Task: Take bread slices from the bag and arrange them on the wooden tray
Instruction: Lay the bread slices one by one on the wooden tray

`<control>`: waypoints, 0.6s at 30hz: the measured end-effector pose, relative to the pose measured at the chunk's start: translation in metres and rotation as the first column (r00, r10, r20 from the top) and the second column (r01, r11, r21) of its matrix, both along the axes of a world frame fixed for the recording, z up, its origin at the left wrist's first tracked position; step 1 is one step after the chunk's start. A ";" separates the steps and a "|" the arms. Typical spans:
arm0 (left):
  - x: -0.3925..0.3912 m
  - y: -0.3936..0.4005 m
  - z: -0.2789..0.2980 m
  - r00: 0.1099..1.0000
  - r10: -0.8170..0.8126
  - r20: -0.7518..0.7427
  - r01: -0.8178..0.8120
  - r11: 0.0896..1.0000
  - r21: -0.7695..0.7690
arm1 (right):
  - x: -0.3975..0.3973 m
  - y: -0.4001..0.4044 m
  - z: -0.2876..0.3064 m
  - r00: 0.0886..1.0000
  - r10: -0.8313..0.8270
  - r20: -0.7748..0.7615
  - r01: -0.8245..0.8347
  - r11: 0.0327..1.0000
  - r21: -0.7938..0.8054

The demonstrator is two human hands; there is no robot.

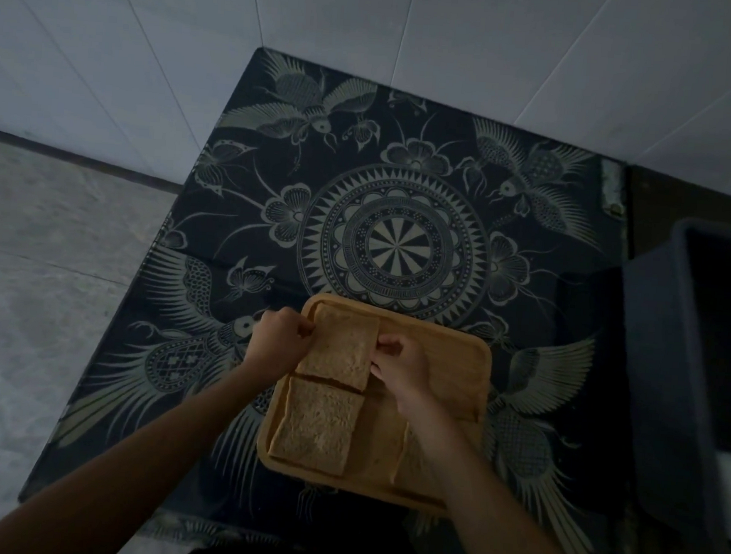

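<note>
We've got left hand (281, 336) and right hand (396, 365) pinching the far bread slice (339, 348) at wooden tray's (469, 370) far-left corner; second slice (316, 425) just nearer.

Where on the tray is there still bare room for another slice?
The wooden tray is bare along its right side, between the right hand and the right rim. The left column is crowded: the far slice, held by both hands with the left hand at its edge, meets the near slice.
</note>
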State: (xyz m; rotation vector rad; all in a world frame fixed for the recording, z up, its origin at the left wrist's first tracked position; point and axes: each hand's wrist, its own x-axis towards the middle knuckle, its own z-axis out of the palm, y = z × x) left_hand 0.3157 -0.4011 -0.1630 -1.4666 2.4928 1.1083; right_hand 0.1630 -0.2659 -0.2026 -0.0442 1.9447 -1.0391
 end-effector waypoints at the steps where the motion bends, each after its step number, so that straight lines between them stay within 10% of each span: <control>1: -0.001 0.000 0.003 0.999 -0.021 0.024 0.021 1.000 0.009 | -0.001 0.000 0.001 1.000 0.025 -0.001 -0.025 1.000 0.009; 18: -0.022 0.073 0.054 0.986 -0.165 -0.033 0.168 0.969 0.182 | -0.068 0.133 0.065 0.975 0.157 -0.156 -0.154 0.988 0.029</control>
